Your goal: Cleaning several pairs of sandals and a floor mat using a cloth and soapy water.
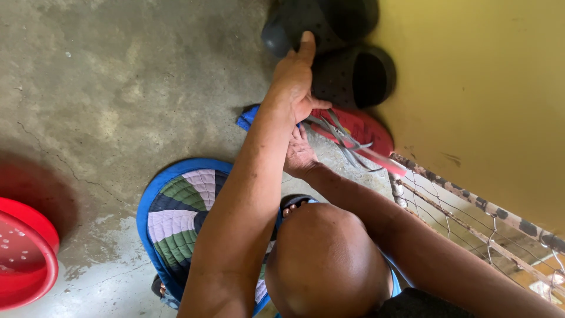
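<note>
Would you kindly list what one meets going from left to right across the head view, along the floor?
Red basin → patchwork mat with a blue edge → left hand touching the black clogs → red flip-flop → wire mesh frame beside the yellow wall.

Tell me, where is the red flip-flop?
In the head view the red flip-flop lies on the concrete floor by the yellow wall, just below the dark clogs, with the right hand on its near edge.
</note>
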